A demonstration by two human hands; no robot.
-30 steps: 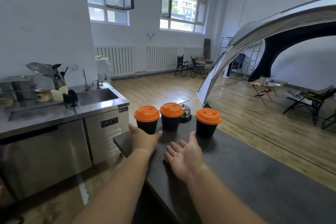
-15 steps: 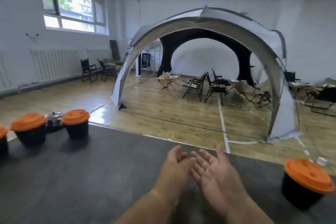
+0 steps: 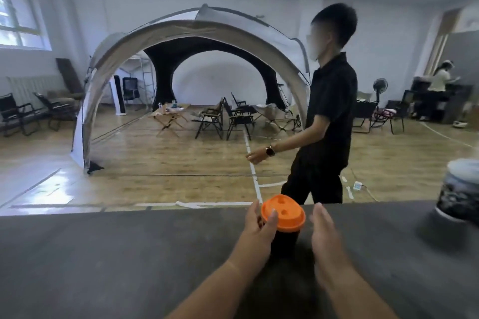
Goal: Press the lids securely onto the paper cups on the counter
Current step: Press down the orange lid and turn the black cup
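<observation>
**A:** What is the biggest worry here?

**B:** The surface [image 3: 129, 254]. It is long and dark, it looks smooth, and the paper cup [image 3: 285, 241] stands close to its far edge. A sideways shove could slide the cup off onto the floor [image 3: 181, 163].

**A:** And the passer-by?

**B:** The passer-by [image 3: 329, 111] is walking just beyond that edge, so a spill would likely go that way. The blurred patterned container [image 3: 458, 194] at the right is well apart, and I doubt it matters.

**A:** And closer in?

**B:** Both hands are spread and hold nothing. The left hand [image 3: 259, 225] is at the cup's left side, with its thumb overlapping the rim of the lid [image 3: 283, 212]. I cannot tell whether it touches. The right hand [image 3: 324, 230] is flat with its palm toward the cup, and there is a gap between them.

**A:** So what is the danger?

**B:** Squeezing from both sides. A paper wall probably buckles, and that would pop the rim instead of seating it. It would be safer to steady the cup low with one hand and press down with the other.

**A:** And the lid itself?

**B:** It is orange, sits on top and looks level, but I cannot see whether it is snapped on all round. Pressing off-centre could tip the cup or leave one side unseated.
</observation>
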